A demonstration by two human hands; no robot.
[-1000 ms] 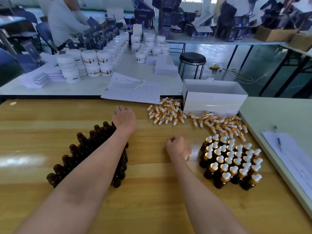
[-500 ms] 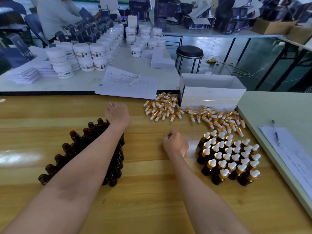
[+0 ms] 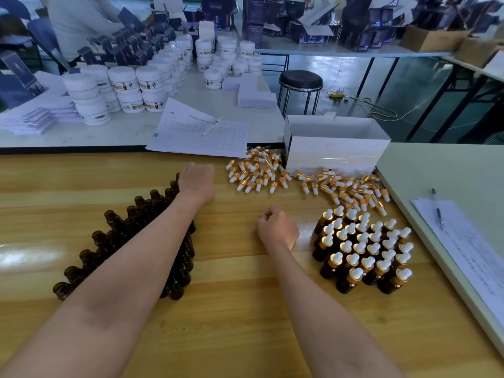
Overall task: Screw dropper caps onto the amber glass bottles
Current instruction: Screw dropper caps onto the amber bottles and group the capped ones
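Nothing moved: left hand (image 3: 197,181) at amber bottles (image 3: 120,227), grip unreadable; right hand (image 3: 276,228) clenched empty. I'd grasp slippery, fragile glass mid-body.

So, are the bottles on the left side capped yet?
No, the amber bottles beside the left hand stand with open necks; the capped bottles are the separate group on the right.

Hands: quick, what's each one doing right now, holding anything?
Left hand: over the uncapped bottles, fingers hidden; cannot tell.
Right hand: closed fist on the table, nothing visible in it.
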